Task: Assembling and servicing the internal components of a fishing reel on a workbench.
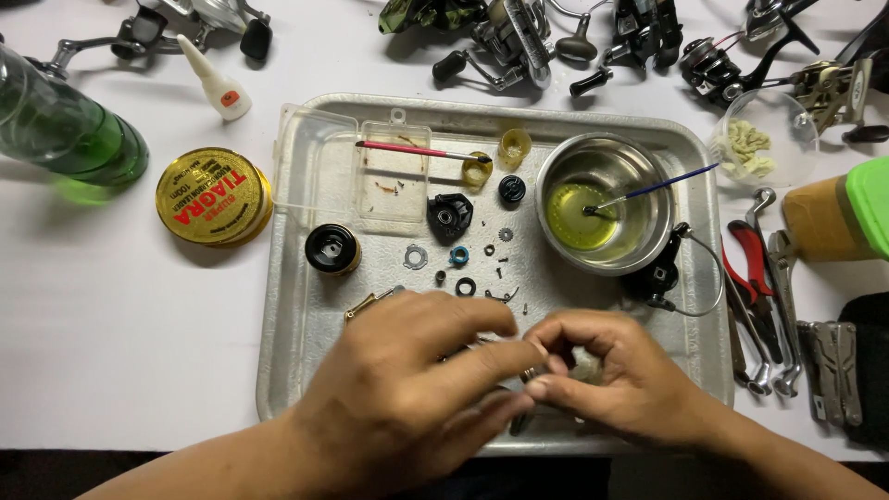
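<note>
My left hand (417, 380) and my right hand (611, 370) meet over the near edge of a metal tray (287, 315). Both pinch the same small metal part (531, 374) between their fingertips; most of it is hidden. A brass shaft (363, 305) pokes out from under my left hand. Small washers, rings and screws lie just beyond the fingers, among them a blue ring (459, 255), a black spool (332, 249) and a black cover piece (450, 215).
A steel bowl (648, 231) of yellow liquid holds a blue brush (662, 184). A clear box (319, 167) with a red brush sits in the tray. A gold tin (212, 196), green bottle (65, 134), glue bottle (215, 81), reels (519, 42), pliers and wrenches (761, 296) surround the tray.
</note>
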